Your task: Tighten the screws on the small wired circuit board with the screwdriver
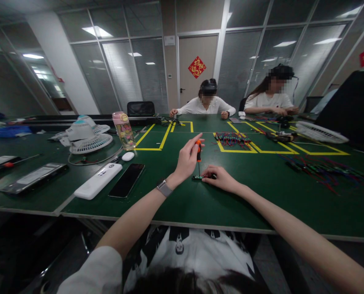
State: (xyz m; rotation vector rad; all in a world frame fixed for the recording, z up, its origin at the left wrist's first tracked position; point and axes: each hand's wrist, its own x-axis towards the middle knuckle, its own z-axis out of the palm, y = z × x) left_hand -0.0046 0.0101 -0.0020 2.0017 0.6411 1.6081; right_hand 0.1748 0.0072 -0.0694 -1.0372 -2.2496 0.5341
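My left hand [188,156], with a watch [164,188] on its wrist, holds the orange-and-black handle of a screwdriver [198,152] between thumb and fingers. The screwdriver stands upright, its thin shaft pointing down at a small green circuit board [197,178] on the table. Low against the tabletop, my right hand [218,178] pinches the right end of that board. Its fingers cover part of the board, and a bit of red wire shows by them. The exact spot where the screwdriver tip meets the board is too small to make out.
Left of my hands lie a black phone [127,180], a white power bank [98,181], a bottle [124,130] and small fans [91,141]. Wired circuit boards [233,139] lie inside yellow tape, with another pile [325,169] at right. Two people sit across the green table [175,208].
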